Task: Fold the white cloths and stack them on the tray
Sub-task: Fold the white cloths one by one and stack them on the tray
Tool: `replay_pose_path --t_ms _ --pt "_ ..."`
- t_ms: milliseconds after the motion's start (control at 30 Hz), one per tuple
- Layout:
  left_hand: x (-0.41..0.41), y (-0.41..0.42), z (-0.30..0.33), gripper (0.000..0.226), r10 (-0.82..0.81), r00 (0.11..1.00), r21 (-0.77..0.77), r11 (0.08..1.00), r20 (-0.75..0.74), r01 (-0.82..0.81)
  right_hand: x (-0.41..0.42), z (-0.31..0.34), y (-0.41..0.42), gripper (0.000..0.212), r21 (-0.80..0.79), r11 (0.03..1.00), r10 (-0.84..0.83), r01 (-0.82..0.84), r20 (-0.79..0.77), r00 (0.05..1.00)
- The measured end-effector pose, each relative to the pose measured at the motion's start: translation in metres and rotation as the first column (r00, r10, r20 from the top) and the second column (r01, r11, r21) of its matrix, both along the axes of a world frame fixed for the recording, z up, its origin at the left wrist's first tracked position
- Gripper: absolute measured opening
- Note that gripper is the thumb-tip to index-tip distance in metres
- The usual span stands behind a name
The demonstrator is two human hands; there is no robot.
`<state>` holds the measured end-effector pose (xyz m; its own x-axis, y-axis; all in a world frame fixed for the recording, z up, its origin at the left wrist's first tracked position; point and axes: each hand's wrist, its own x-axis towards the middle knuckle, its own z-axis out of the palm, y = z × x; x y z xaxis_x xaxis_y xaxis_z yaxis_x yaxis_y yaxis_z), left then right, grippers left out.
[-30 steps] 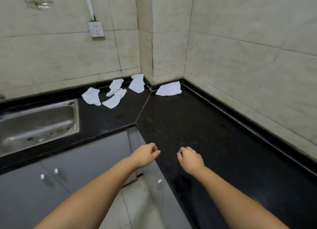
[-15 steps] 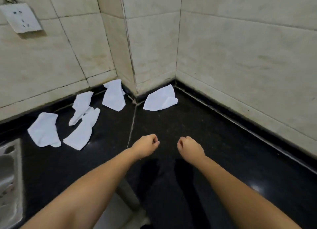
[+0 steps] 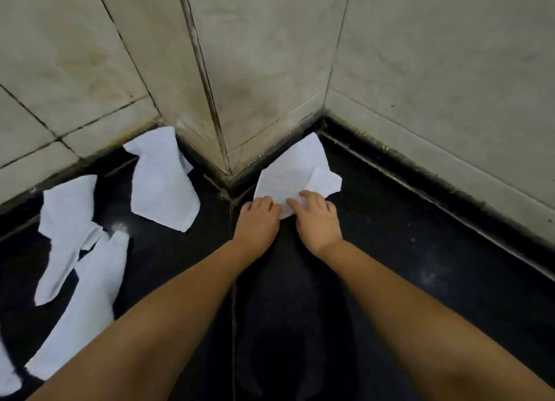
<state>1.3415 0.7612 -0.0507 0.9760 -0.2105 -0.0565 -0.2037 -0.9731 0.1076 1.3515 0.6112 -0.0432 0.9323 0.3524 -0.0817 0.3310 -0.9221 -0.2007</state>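
Both hands (image 3: pixel 288 220) on corner cloth (image 3: pixel 288 172), seemingly gripping.

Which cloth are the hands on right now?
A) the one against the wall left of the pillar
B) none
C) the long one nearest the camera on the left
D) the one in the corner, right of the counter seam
D: the left hand and right hand both rest on the near edge of the corner cloth.

Glossy black countertop (image 3: pixel 420 250); matt cloths (image 3: pixel 162 187)
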Motion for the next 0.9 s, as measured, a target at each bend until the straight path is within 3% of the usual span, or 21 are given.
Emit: replay_pose_path --t_ms 133,367,600,700,800,900 --pt "0.006 0.003 -0.003 0.030 -0.094 0.994 -0.027 0.995 0.050 0.095 0.011 -0.003 0.004 0.033 0.057 0.996 0.060 -0.065 0.090 0.994" --pt "-0.036 0.004 0.007 0.013 -0.175 0.979 -0.259 0.946 0.101 0.196 -0.016 0.017 -0.040 0.020 -0.121 0.989 0.104 -0.087 0.147 0.984" --pt "-0.118 -0.026 0.025 0.003 -0.227 0.963 -0.341 0.902 0.146 0.264 -0.115 0.038 -0.123 0.011 -0.111 0.992 -0.040 0.059 0.164 0.986" --pt "-0.163 -0.037 0.030 0.004 -0.166 0.974 -0.400 0.891 0.152 0.214 -0.161 0.041 -0.150 0.013 0.001 0.991 -0.136 0.137 0.132 0.982" --pt "-0.211 -0.046 0.035 0.004 -0.030 0.999 -0.529 0.847 0.046 0.050 -0.207 0.041 -0.169 0.013 0.198 0.956 -0.224 0.214 0.028 0.974" --pt "-0.249 -0.053 0.046 0.006 0.136 0.984 -0.671 0.720 -0.111 -0.176 -0.245 0.056 -0.184 0.008 0.504 0.796 -0.296 0.334 -0.157 0.942"
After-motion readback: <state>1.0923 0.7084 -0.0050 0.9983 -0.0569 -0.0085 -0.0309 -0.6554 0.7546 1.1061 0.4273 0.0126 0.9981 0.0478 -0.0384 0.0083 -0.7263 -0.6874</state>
